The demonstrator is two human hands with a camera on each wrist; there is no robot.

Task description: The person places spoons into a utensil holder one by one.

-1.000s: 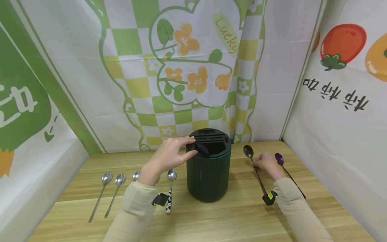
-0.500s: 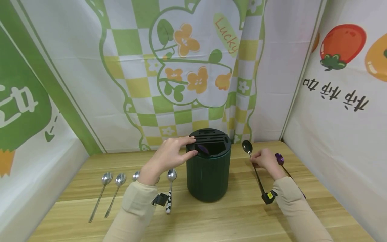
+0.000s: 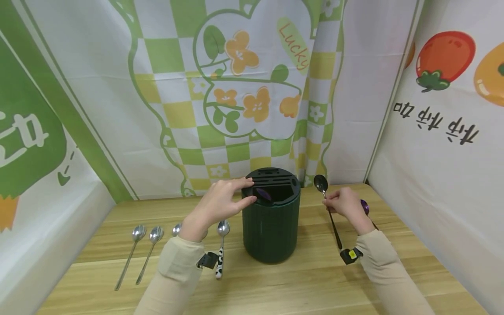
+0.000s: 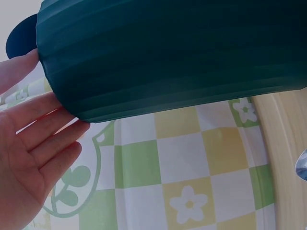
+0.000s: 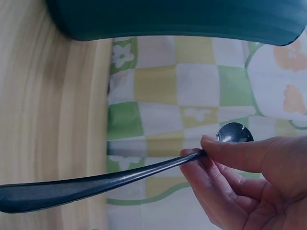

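A dark green ribbed utensil holder (image 3: 271, 232) with a slotted black top stands mid-table. My left hand (image 3: 218, 203) rests on its left rim, fingers nearly straight, thumb at the front edge; in the left wrist view the fingertips (image 4: 79, 125) touch the rim. The purple bowl of a spoon (image 3: 264, 194) shows in the holder's large opening. To the right, my right hand (image 3: 346, 205) pinches a long black spoon (image 3: 320, 183) by the handle below its bowl. The right wrist view has the black spoon's handle (image 5: 96, 186) pointing left from thumb and fingers.
Another purple spoon (image 3: 365, 206) lies at the right, partly behind my right forearm. On the left lie silver spoons (image 3: 138, 232), some partly hidden by my left arm, and one spoon with a cow-print handle (image 3: 219, 262). A patterned curtain (image 3: 236, 153) hangs behind the table.
My right hand has lifted the black spoon off the table and moved it slightly up and left, its handle now steeper. The left hand stays at the holder's rim.
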